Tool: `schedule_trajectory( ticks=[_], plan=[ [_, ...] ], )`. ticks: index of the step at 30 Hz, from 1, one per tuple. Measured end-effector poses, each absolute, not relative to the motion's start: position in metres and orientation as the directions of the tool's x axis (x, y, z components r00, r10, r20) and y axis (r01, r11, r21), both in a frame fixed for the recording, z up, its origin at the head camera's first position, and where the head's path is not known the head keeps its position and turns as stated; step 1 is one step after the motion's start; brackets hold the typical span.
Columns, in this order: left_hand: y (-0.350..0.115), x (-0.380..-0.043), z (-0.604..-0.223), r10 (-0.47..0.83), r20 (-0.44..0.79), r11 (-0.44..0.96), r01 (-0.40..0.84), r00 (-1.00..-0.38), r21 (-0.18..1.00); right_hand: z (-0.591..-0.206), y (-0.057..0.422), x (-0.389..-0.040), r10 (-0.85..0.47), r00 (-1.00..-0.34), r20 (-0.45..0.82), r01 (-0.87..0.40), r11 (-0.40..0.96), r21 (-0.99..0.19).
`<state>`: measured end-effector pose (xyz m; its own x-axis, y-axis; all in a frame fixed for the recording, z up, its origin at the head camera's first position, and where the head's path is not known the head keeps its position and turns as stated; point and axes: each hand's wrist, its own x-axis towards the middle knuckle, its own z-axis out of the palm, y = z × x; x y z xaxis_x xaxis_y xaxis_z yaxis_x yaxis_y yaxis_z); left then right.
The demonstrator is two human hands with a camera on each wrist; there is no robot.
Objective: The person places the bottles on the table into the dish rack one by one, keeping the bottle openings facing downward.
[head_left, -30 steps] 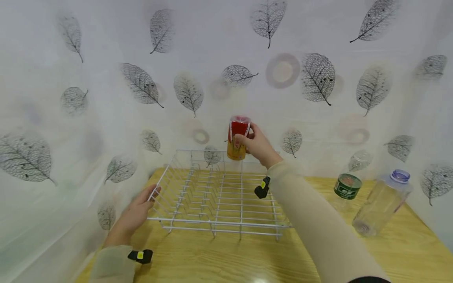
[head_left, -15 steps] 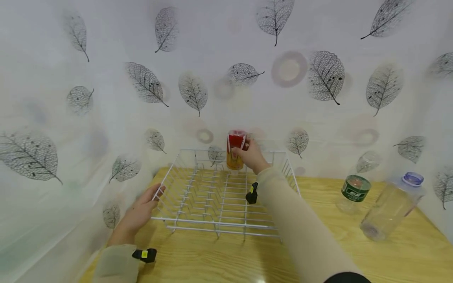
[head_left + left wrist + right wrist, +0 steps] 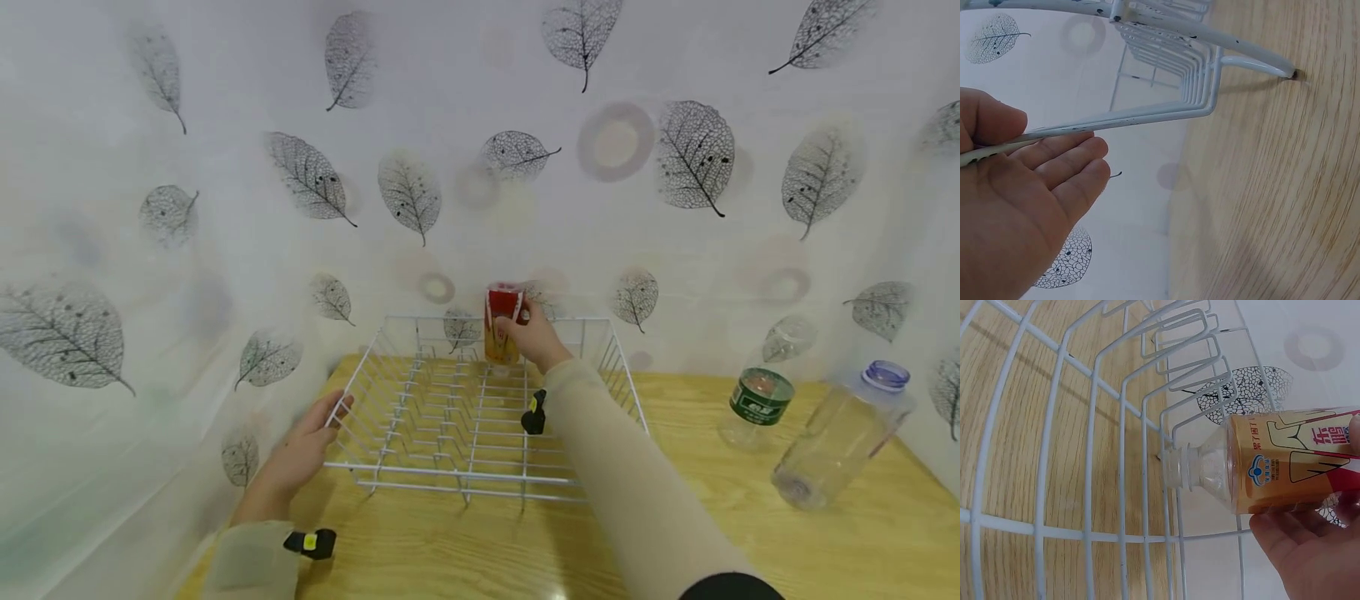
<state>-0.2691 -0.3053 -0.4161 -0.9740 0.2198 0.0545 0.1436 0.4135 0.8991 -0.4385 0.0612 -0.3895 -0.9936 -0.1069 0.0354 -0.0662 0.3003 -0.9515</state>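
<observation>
My right hand point(image 3: 538, 337) grips a plastic drink bottle point(image 3: 501, 333) with a red and yellow label. Upside down, the bottle is at the back of a white wire dish rack point(image 3: 465, 477). In the right wrist view its clear, uncapped neck point(image 3: 1188, 467) is right at the rack's wires point(image 3: 1124, 487). The rack's left rim runs between the thumb and fingers of my left hand point(image 3: 303, 442). The left wrist view has that hand point(image 3: 1022, 194) pinching the wire, its fingers fairly straight behind the rim.
Right of the rack, a clear container with a green label point(image 3: 761, 398) stands on the wooden table point(image 3: 450, 550). Beside it is a tall clear bottle with a purple neck point(image 3: 832, 446). A leaf-patterned white curtain point(image 3: 480, 225) hangs behind and to the left.
The right hand has lowered the upside-down bottle from above the rack to the back wires. My left hand stays on the rim. The view has shifted slightly.
</observation>
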Motion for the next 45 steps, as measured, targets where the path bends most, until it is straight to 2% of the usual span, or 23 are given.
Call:
schedule_trajectory(
  ticks=[10,27,36,45],
  plan=[
    [-0.305,-0.271,-0.419,0.225,0.074,0.415,0.165,-0.971,0.895,-0.383,0.067,-0.439,-0.113,-0.993,0.028,-0.071,0.393,-0.917],
    [-0.308,-0.27,-0.416,0.221,0.061,0.424,0.152,-0.973,0.893,-0.36,0.069,-0.429,-0.154,-0.988,0.005,-0.078,0.473,-0.878],
    [-0.304,-0.269,-0.416,0.223,0.035,0.415,0.127,-0.974,0.901,-0.352,0.083,-0.42,-0.178,-0.983,0.035,-0.116,0.47,-0.875],
    [-0.304,-0.268,-0.416,0.205,0.027,0.435,0.116,-0.978,0.893,-0.316,0.105,-0.401,-0.229,-0.966,0.118,-0.217,0.478,-0.851]
  ],
)
